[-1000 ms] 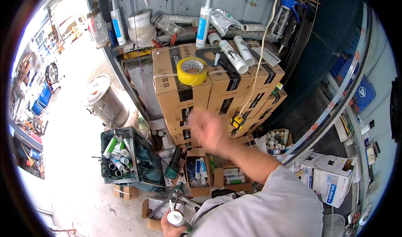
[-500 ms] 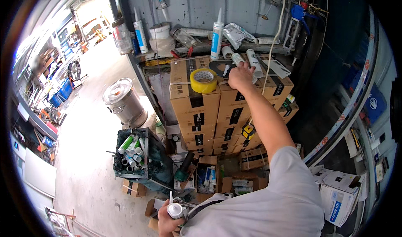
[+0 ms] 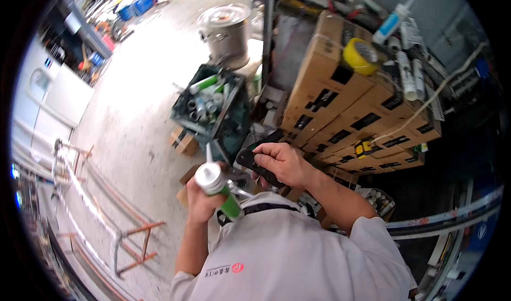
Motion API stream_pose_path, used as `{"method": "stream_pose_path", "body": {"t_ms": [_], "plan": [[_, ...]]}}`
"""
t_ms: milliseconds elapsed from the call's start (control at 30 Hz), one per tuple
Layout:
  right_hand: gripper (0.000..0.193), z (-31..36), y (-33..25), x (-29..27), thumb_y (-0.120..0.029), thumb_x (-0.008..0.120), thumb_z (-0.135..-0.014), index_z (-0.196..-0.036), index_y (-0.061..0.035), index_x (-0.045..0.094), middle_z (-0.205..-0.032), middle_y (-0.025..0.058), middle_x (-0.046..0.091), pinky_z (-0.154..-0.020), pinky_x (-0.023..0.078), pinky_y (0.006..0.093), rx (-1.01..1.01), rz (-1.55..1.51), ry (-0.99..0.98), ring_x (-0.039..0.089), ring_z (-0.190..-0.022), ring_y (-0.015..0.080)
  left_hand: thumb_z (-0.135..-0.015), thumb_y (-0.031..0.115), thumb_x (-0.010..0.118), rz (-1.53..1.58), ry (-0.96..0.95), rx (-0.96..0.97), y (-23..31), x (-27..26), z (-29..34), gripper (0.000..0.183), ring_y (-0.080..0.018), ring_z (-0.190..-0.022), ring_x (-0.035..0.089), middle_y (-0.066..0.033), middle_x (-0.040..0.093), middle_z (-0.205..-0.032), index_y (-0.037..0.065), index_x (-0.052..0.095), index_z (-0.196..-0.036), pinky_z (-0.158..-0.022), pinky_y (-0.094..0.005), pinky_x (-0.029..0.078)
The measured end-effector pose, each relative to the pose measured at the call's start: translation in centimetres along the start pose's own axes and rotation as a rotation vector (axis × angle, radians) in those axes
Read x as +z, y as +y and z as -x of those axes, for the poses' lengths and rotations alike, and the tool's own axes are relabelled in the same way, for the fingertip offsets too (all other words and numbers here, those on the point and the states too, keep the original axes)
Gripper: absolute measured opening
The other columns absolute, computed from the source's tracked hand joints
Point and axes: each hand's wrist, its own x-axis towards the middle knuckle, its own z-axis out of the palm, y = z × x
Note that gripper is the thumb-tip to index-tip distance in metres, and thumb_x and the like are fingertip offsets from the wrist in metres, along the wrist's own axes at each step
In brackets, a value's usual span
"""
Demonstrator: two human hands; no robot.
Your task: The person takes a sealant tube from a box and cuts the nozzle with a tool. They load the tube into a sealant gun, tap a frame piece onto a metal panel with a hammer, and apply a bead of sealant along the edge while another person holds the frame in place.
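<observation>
In front of my chest, my left hand (image 3: pixel 201 201) is wrapped round a sealant cartridge (image 3: pixel 231 207) with a green body, a white end and a slim white nozzle pointing up. Just to the right of it, my right hand (image 3: pixel 283 164) grips a flat black tool (image 3: pixel 248 159), shaped like a folded utility knife, with a round hole in its far end. The fingers cover part of the tool, and no blade can be made out. The two hands are apart, with the tool's holed end toward the nozzle.
A stack of cartons (image 3: pixel 338 96) stands ahead right, bearing a yellow tape roll (image 3: pixel 362 55) and several cartridges. Straight ahead is a dark bin (image 3: pixel 234 107) of used cartridges, with a lidded metal drum (image 3: pixel 226 40) behind. A metal frame (image 3: pixel 114 242) stands at left.
My right hand has come back from the top of the cartons with the black tool. My left hand has raised the cartridge. The view has turned left and down.
</observation>
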Motion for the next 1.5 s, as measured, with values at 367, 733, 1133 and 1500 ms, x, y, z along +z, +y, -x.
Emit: {"method": "stream_pose_path", "body": {"t_ms": [367, 733, 1133, 1500], "plan": [[0.017, -0.9, -1.4, 5.3, -0.016, 0.06, -0.093, -0.086, -0.0017, 0.053, -0.068, 0.0213, 0.061, -0.058, 0.054, 0.0441, -0.57, 1.129, -0.07, 0.065, -0.063, 0.0368, -0.056, 0.005, 0.073, -0.174, 0.027, 0.15, 1.5, 1.0, 1.0, 0.044, -0.0188, -0.086, 0.061, -0.0061, 0.058, -0.096, 0.0, 0.064, -0.099, -0.081, -0.0294, 0.048], [0.023, 2.5, -2.5, 6.4, -0.013, 0.068, -0.089, -0.097, 0.0006, 0.051, -0.075, 0.0209, 0.064, -0.062, 0.054, 0.0439, -0.372, 0.9, -0.032, 0.067, -0.07, 0.0386, -0.052, 0.009, 0.075, -0.173, -0.028, 0.214, 1.9, -0.1, 1.5, 0.049, -0.0214, -0.088, 0.063, -0.0097, 0.061, -0.101, 0.001, 0.065, -0.099, -0.082, -0.0303, 0.049], [0.028, -0.7, -5.6, 6.9, 0.001, 0.075, -0.079, -0.101, -0.0033, 0.058, -0.086, 0.0009, 0.064, -0.075, 0.052, 0.0265, -0.398, 0.202, 0.114, 0.06, -0.079, 0.009, -0.049, 0.012, 0.075, -0.165, -0.344, 0.404, 3.7, -0.4, 1.3, 0.049, -0.0266, -0.096, 0.062, -0.0144, 0.062, -0.105, 0.0, 0.067, -0.097, -0.088, -0.0338, 0.05], [0.029, -0.6, -6.0, 8.0, 0.002, 0.078, -0.078, -0.099, -0.003, 0.058, -0.088, 0.003, 0.066, -0.076, 0.054, 0.0277, -0.33, 0.208, 0.164, 0.063, -0.082, 0.0098, -0.048, 0.01, 0.074, -0.153, -0.404, 0.413, 5.6, -0.8, 1.3, 0.044, -0.0257, -0.087, 0.06, -0.0117, 0.06, -0.098, 0.0, 0.067, -0.091, -0.082, -0.0329, 0.049]]}}
